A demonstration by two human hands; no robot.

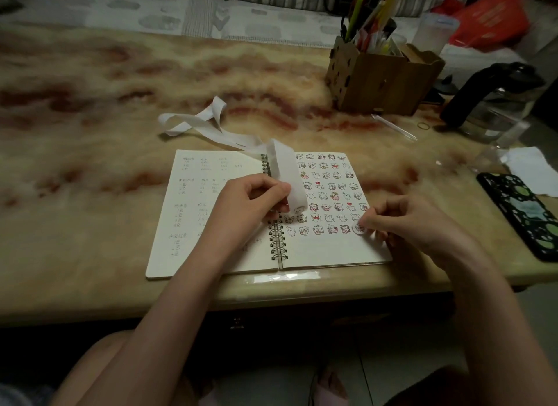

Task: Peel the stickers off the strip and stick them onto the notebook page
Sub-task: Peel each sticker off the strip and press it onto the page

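Your left hand (253,200) pinches the long white paper sticker strip (284,167) above the wire binding of the open spiral-bound notebook (169,256), which lies on the marbled beige tabletop (90,191). Your right hand (403,222), fingers curled, pinches a small round white sticker (359,228) at the right end of the lowest row on the sticker-filled right page.
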